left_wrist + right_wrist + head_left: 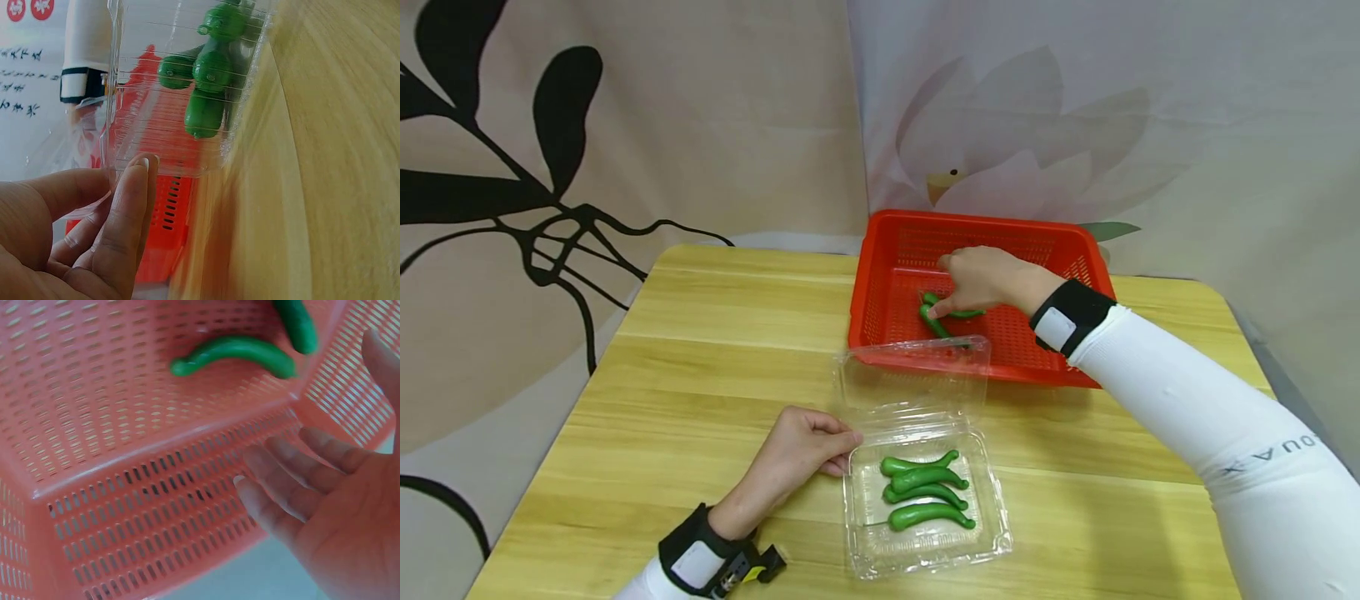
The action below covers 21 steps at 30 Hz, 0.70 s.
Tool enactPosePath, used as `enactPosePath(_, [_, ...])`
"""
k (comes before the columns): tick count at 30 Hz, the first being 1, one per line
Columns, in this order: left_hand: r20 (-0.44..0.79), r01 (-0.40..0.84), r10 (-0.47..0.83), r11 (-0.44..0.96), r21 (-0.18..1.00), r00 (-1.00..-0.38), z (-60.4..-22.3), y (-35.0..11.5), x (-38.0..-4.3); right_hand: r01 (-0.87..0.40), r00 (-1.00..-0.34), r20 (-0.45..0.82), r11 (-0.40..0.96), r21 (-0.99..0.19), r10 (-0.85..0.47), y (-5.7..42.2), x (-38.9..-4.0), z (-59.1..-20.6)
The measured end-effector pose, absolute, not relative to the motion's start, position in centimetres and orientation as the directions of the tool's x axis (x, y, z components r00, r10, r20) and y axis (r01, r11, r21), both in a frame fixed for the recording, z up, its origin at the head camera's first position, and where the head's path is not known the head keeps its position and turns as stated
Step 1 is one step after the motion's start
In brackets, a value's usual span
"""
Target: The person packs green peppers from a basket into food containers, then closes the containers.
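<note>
In the head view a hinged clear plastic box (925,554) lies on the table with its lid (910,383) raised. Several green chili peppers (928,479) lie side by side in it. My left hand (801,450) pinches the box's left edge near the hinge, between thumb and fingers. Over the red basket (868,292) reaches my right hand (988,277). Two more chili peppers lie there, and the right wrist view shows one curved pepper (237,351) and another pepper (297,326) beside it. The right fingers are spread, with nothing between them.
The red basket stands at the back of the wooden table (715,350), close to a curtain (737,125). The box lid leans over the basket's front rim. A black wrist strap with a small camera (741,571) sits on the left wrist.
</note>
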<state>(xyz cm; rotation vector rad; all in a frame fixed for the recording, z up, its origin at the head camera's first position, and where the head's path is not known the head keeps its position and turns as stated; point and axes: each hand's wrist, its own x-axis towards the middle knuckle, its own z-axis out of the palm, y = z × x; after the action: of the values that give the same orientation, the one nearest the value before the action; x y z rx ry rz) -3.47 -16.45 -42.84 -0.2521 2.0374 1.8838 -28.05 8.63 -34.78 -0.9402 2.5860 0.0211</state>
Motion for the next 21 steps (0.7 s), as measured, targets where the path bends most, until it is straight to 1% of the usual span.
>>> enactPosePath(9, [-0.377,-0.368,0.106,0.096,0.925,-0.92,-42.8,-16.5,-3.6,-0.695,-0.646,-0.436,0.719,-0.006,-0.627,7.7,-29.1,-37.3])
enactPosePath(16, [-0.384,-0.375,0.11,0.092,0.922,-0.917,-42.9,-16.6,-3.7,-0.704,-0.616,-0.463,0.709,-0.04,-0.638,7.5,-29.2,-39.1])
enactPosePath(21, [-0.39,-0.381,0.105,0.094,0.92,-0.915,-43.0,-16.5,-3.7,-0.704,-0.612,-0.455,0.708,-0.059,-0.647,7.5,-29.4,-39.5])
